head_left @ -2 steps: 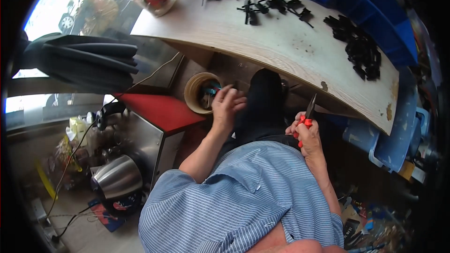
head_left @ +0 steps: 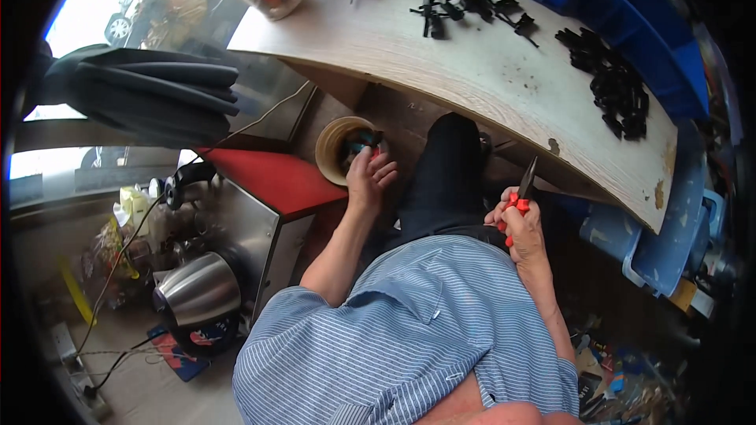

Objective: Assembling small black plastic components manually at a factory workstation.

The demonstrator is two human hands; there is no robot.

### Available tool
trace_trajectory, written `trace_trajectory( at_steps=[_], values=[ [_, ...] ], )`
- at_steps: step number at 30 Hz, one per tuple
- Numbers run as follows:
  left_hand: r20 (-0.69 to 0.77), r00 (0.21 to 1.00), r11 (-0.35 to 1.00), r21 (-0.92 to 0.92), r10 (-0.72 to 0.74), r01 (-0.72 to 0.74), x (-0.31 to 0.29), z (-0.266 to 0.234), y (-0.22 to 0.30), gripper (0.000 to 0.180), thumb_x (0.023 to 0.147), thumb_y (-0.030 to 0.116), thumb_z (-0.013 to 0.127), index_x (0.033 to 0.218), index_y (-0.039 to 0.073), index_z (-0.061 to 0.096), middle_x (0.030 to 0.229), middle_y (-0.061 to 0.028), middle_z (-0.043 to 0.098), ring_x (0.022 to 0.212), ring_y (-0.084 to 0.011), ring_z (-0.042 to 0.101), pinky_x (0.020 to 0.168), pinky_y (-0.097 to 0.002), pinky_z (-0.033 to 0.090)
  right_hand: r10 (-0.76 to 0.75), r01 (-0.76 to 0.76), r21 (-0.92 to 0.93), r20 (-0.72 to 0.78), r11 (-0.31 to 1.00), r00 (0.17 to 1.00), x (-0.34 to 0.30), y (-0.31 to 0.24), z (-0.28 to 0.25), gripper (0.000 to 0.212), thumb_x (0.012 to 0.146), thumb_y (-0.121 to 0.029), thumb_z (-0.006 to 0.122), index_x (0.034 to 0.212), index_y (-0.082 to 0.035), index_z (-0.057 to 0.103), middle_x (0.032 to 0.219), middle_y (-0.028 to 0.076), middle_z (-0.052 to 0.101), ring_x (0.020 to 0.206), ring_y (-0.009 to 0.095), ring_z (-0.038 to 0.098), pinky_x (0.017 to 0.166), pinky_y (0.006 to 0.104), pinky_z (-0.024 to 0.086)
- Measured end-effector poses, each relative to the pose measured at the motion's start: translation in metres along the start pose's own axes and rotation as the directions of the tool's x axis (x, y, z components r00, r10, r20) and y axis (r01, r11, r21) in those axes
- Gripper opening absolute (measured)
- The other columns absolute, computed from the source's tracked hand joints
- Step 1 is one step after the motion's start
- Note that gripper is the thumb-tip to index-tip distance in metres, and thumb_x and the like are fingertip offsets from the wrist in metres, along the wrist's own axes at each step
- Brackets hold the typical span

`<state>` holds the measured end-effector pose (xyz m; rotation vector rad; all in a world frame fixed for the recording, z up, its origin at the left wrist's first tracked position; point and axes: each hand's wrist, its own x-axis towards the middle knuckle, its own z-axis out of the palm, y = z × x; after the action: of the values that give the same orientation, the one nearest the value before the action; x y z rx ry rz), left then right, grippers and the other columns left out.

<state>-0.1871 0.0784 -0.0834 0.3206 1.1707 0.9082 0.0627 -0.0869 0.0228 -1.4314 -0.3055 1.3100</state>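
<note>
At frame centre, our left hand (head_left: 368, 177) reached into a tan round container (head_left: 331, 145) below the table (head_left: 504, 86), fingers curled on a teal item (head_left: 364, 140). Our right hand (head_left: 520, 224), centre right, clenched red-handled pliers (head_left: 521, 189), tips upward.

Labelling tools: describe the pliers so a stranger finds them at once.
Start at the curved wooden tabletop and drop below its near edge, right of the dark trouser leg. The right hand holds the pliers there: red handles, dark jaws pointing up, the only red-handled tool around.
</note>
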Motion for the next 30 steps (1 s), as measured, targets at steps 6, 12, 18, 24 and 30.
trace_trajectory(
  at_steps=[6,12,18,24,30],
  values=[
    [-0.152,0.986,0.983,0.155,-0.074,0.098,-0.002,-0.059,-0.037,0.034,0.095,0.029,0.061,0.115,0.001,0.054,0.100,-0.0114,0.065,0.081,-0.0195,0.067,0.068,-0.0334,0.057,0.009,-0.008,-0.035,0.022,0.999,1.000,0.007,0.002,0.001,0.022,0.078,-0.006,0.050,0.099,-0.002,0.053,0.068,0.004,0.054,0.064,0.016,0.059,0.066,0.0274,0.047],
    [0.268,0.919,0.860,0.349,0.291,-0.374,-0.045,0.039,-0.013,0.025,0.095,0.013,0.062,0.116,0.001,0.059,0.103,-0.0085,0.067,0.083,-0.0148,0.066,0.069,-0.0253,0.055,0.011,-0.010,0.021,-0.039,1.000,0.999,0.006,0.012,-0.006,0.020,0.081,-0.012,0.055,0.098,-0.003,0.052,0.066,0.004,0.056,0.059,0.014,0.057,0.061,0.0271,0.045],
    [0.727,0.215,0.064,0.229,0.652,-0.971,-0.068,0.158,0.056,0.025,0.089,0.003,0.064,0.113,0.002,0.063,0.107,-0.0130,0.067,0.086,-0.0214,0.067,0.074,-0.0274,0.053,-0.038,0.035,-0.035,-0.106,0.999,0.994,-0.004,0.005,-0.003,0.019,0.083,-0.015,0.055,0.098,-0.002,0.054,0.066,0.005,0.056,0.058,0.014,0.057,0.058,0.0259,0.042],
    [0.850,0.025,-0.350,0.243,0.526,-0.905,-0.029,0.272,0.056,0.040,0.079,0.006,0.065,0.118,0.011,0.060,0.119,-0.0152,0.060,0.099,-0.0349,0.060,0.080,-0.0419,0.052,0.015,-0.019,-0.028,-0.118,0.999,0.993,-0.009,0.005,-0.005,0.034,0.086,-0.019,0.055,0.112,0.001,0.044,0.079,0.007,0.055,0.067,0.016,0.057,0.073,0.0299,0.049],
    [0.946,0.074,-0.539,0.242,0.314,-0.807,0.014,0.310,0.045,0.037,0.075,0.016,0.068,0.112,0.016,0.064,0.120,-0.0124,0.057,0.108,-0.0344,0.054,0.081,-0.0418,0.052,-0.059,0.054,-0.028,-0.217,0.998,0.974,-0.015,0.002,-0.003,0.024,0.083,-0.016,0.056,0.101,0.000,0.051,0.072,0.008,0.055,0.058,0.017,0.058,0.060,0.0300,0.048]
  ],
)
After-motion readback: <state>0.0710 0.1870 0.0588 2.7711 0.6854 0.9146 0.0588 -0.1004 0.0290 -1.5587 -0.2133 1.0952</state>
